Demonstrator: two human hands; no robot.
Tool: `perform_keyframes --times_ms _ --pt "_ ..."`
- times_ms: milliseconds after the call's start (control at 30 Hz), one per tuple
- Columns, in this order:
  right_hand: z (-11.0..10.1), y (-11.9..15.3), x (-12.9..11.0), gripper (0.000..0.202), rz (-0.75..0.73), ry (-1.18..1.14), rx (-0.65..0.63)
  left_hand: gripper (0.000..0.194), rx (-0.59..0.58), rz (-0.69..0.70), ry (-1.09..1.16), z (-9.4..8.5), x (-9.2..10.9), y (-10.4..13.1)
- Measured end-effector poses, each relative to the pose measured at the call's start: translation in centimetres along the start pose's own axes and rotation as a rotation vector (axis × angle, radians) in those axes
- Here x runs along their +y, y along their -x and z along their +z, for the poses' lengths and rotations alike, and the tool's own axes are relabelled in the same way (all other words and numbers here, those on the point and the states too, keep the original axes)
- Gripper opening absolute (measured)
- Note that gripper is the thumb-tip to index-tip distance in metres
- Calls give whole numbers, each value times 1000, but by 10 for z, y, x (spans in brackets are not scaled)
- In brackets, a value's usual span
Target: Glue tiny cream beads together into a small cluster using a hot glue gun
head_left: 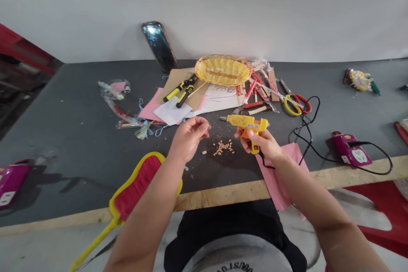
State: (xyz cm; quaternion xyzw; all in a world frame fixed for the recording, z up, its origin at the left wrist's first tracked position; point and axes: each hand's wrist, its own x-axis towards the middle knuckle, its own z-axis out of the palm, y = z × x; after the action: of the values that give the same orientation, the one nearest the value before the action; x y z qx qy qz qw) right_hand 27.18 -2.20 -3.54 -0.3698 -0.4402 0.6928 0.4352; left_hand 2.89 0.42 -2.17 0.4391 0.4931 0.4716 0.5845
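Right hand [267, 144] gripping glue gun [244, 121] — left hand [188, 137] pinched, tan bits [223, 148] between

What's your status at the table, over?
Right hand gripping yellow glue gun, nozzle toward left hand. Left hand pinched, contents too small to identify. Possible clutter: small tan pieces on table between hands.

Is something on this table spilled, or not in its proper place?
The nearer pink paper hangs over the front edge of the table, which looks untidy. Small tan pieces lie loose nearby, resembling a spill.
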Motion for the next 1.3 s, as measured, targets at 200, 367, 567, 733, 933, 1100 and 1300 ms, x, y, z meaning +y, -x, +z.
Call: perform_keyframes --times_ms 200,367,567,733,933,1100,1300 --pt "2 7 5 54 -32 79 -47 32 -71 -125 285 8 -6 3" --pt "5 10 7 53 -72 152 -145 33 -40 -161 342 9 -5 5" --pt "8 10 6 55 -120 241 -196 32 -23 -164 379 11 -6 7" --pt "9 11 7 54 -125 272 -173 32 -22 -177 373 12 -7 9" --pt "10 10 7 54 -125 285 -150 31 -25 -175 374 11 -7 9" --pt "10 10 7 52 -126 286 -144 32 -19 -170 356 12 -7 9" --pt "11 9 8 51 -118 279 -130 30 -22 -149 345 11 -8 9"
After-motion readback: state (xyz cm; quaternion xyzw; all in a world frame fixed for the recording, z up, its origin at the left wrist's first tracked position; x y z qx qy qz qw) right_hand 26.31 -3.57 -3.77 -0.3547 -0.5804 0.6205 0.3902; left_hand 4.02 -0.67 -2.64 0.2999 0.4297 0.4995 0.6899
